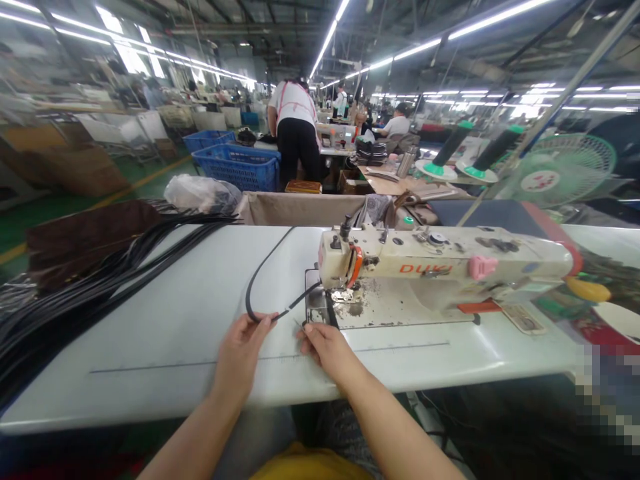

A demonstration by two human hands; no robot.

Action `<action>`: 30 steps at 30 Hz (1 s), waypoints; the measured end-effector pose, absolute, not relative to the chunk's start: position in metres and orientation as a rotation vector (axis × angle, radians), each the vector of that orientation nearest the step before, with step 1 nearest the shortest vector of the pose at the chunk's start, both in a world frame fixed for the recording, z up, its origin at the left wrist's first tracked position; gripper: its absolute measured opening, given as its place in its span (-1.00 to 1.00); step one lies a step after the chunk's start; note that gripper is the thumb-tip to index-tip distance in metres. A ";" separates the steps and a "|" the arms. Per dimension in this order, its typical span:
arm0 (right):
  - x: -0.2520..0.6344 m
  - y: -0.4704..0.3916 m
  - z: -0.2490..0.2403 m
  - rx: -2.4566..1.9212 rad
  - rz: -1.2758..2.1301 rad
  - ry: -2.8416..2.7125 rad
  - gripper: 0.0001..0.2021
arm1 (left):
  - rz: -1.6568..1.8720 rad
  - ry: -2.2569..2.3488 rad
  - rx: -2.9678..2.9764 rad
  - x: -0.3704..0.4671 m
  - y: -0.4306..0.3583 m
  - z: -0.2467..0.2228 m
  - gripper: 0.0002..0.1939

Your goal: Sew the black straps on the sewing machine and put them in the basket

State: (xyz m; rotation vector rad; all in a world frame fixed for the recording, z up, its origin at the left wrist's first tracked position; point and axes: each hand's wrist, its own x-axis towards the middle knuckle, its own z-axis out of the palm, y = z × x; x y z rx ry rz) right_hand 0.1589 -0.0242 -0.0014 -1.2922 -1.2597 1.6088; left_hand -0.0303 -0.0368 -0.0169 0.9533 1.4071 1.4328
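Observation:
My left hand point(246, 337) pinches a narrow black strap point(250, 287) between thumb and fingertips, above the white table. From there the strap curves up and back in a loop, and its other stretch runs right to the needle area of the sewing machine point(440, 267). A small pale mark shows on that stretch. Just right of it, my right hand point(323, 343) is closed around a small tool with a thin pointed tip point(299, 325), mostly hidden by the fingers. The tip is close to the strap; whether they touch I cannot tell.
A bundle of long black straps point(115, 287) covers the table's left side. Behind the table is a beige bin point(300, 210). Blue crates point(237, 167) and a bending person point(297, 127) are farther back. Thread cones point(453, 147) and a green fan point(560, 173) stand at right.

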 end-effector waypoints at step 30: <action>0.200 -0.060 0.001 -2.071 0.082 -2.259 -0.45 | 0.922 1.663 1.285 -0.105 -0.048 -0.026 -0.39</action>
